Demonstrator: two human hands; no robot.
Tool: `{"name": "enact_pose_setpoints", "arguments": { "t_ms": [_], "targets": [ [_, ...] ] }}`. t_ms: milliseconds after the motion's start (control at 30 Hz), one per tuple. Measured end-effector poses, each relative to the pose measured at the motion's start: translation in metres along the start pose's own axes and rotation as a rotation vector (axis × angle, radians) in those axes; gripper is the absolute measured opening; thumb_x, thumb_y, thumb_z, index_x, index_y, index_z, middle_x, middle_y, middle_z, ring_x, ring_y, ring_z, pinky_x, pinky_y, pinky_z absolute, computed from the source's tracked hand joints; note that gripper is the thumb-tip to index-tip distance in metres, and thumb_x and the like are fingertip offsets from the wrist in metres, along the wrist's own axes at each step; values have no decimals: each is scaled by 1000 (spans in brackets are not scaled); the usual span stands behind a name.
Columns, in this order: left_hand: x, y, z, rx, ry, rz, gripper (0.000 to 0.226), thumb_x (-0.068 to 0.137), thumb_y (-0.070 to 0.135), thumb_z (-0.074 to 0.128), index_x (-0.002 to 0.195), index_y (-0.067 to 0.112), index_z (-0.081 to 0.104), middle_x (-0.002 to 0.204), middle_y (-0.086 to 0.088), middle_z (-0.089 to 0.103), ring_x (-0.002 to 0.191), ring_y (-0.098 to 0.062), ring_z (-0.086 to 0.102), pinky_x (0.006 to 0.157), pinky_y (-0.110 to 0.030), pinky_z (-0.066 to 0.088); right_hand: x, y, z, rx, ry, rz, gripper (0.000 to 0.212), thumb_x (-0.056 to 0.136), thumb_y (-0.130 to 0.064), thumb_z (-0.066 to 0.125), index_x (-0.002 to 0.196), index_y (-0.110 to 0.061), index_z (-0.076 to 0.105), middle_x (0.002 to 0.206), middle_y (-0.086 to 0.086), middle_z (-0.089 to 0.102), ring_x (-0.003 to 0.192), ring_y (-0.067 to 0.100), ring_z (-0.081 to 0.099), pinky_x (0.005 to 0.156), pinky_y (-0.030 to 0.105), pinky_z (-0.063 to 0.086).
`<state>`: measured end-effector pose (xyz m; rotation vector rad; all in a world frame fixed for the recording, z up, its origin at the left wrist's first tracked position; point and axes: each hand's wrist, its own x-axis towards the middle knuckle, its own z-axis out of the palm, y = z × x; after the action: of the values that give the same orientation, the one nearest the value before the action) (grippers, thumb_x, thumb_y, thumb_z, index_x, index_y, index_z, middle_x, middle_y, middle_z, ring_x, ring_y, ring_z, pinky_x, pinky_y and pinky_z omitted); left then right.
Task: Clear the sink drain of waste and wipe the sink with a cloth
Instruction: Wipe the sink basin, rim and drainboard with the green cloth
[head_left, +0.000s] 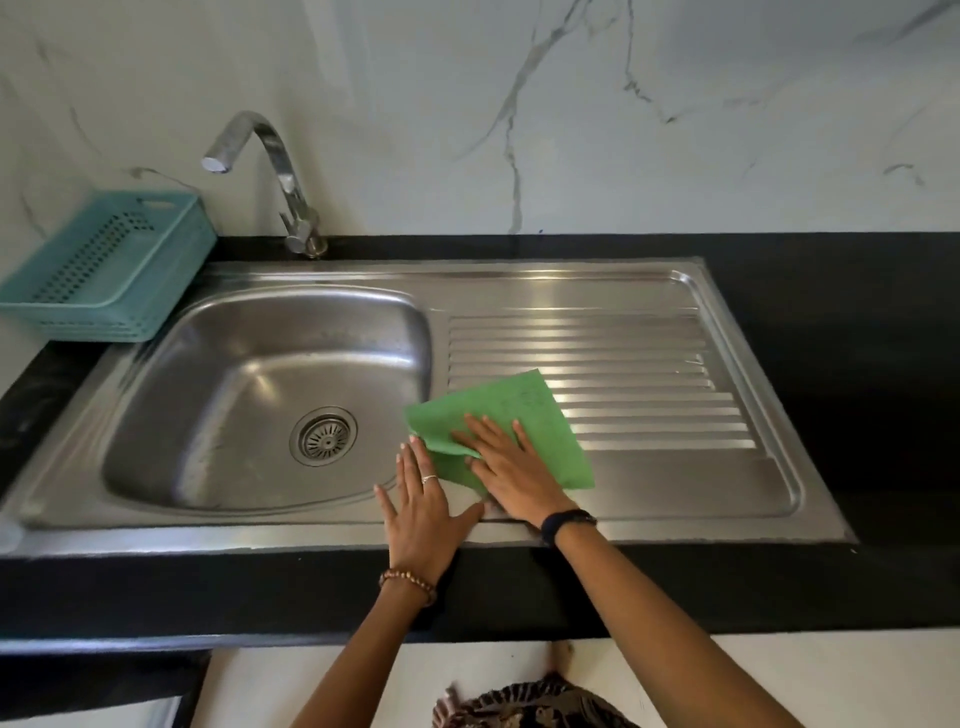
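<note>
While both hands lie flat, fingers straight, the left hand (418, 499) rests on the steel rim and the right hand (511, 470) presses the green cloth (524, 410) onto the drainboard (649, 364) beside the basin (249, 384). Drain (323, 435) looks clear. Risk: loose corner bunches, leaving streaks.

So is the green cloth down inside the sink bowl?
No, the green cloth lies flat on the ridged draining board beside the bowl, under the right hand.
</note>
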<state>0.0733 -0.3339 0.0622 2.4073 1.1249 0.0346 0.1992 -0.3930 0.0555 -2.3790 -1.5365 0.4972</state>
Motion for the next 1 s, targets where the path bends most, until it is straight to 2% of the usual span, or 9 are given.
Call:
{"name": "enact_pose_setpoints", "arguments": {
  "t_ms": [100, 233, 367, 467, 567, 667, 733, 900, 1000],
  "targets": [
    [6, 7, -1, 15, -69, 79, 106, 82, 58, 51, 143, 12, -21, 157, -4, -17, 145, -20, -13, 115, -52, -5, -24, 32, -8, -16, 63, 128, 48, 101, -31, 26, 147, -31, 14, 159, -8, 5, 147, 11, 1, 117, 41, -10],
    [12, 29, 4, 10, -165, 225, 92, 87, 54, 46, 146, 16, -13, 157, -5, -16, 144, -21, -16, 115, -49, -12, -53, 90, -31, -56, 95, 302, 49, 101, -29, 25, 148, -31, 11, 159, -7, 2, 147, 13, 1, 117, 45, -4],
    [14, 60, 17, 45, -262, 344, 93, 84, 61, 45, 147, 21, -10, 157, -4, -17, 144, -24, -17, 111, -51, -17, -85, 145, -57, -61, 170, 499, 49, 101, -27, 29, 148, -29, 17, 159, -3, 9, 146, 18, 12, 115, 50, 8],
    [13, 78, 27, 61, -319, 364, 92, 83, 62, 46, 147, 24, -8, 157, -3, -17, 143, -25, -19, 110, -53, -17, -108, 177, -73, -32, 206, 611, 48, 101, -24, 31, 148, -22, 20, 159, 2, 13, 145, 21, 15, 116, 47, 11],
    [12, 79, 33, 90, -299, 357, 91, 83, 63, 45, 147, 25, -7, 157, -3, -17, 143, -26, -19, 111, -53, -17, -119, 186, -74, -20, 237, 641, 47, 101, -18, 31, 147, -12, 22, 158, 12, 14, 146, 25, 11, 118, 43, 12],
    [12, 69, 32, 62, -259, 315, 92, 82, 63, 46, 147, 25, -7, 157, -3, -17, 143, -25, -19, 111, -53, -17, -128, 174, -62, 26, 292, 691, 48, 100, -22, 31, 147, -18, 20, 158, 11, 13, 146, 26, 12, 116, 47, 9],
    [12, 60, 28, 81, -231, 281, 94, 82, 63, 47, 147, 24, -9, 156, -3, -18, 143, -26, -19, 110, -55, -16, -131, 159, -55, -29, 233, 641, 48, 100, -21, 30, 148, -19, 20, 158, 10, 11, 146, 27, 11, 115, 51, 10],
    [10, 41, 19, 108, -162, 181, 104, 77, 66, 49, 147, 18, -11, 156, -6, -17, 143, -25, -19, 110, -57, -14, -104, 102, -39, -196, 25, 341, 48, 100, -20, 32, 147, -16, 22, 159, 10, -2, 146, 35, -2, 113, 62, 7],
    [6, 32, 17, 61, -107, 91, 111, 73, 69, 52, 146, 16, -13, 157, -6, -16, 144, -23, -16, 112, -54, -13, -71, 57, -22, -161, -43, 173, 51, 100, -24, 29, 149, -21, 14, 159, 9, -5, 146, 31, -6, 114, 59, -1]
  ]
}}
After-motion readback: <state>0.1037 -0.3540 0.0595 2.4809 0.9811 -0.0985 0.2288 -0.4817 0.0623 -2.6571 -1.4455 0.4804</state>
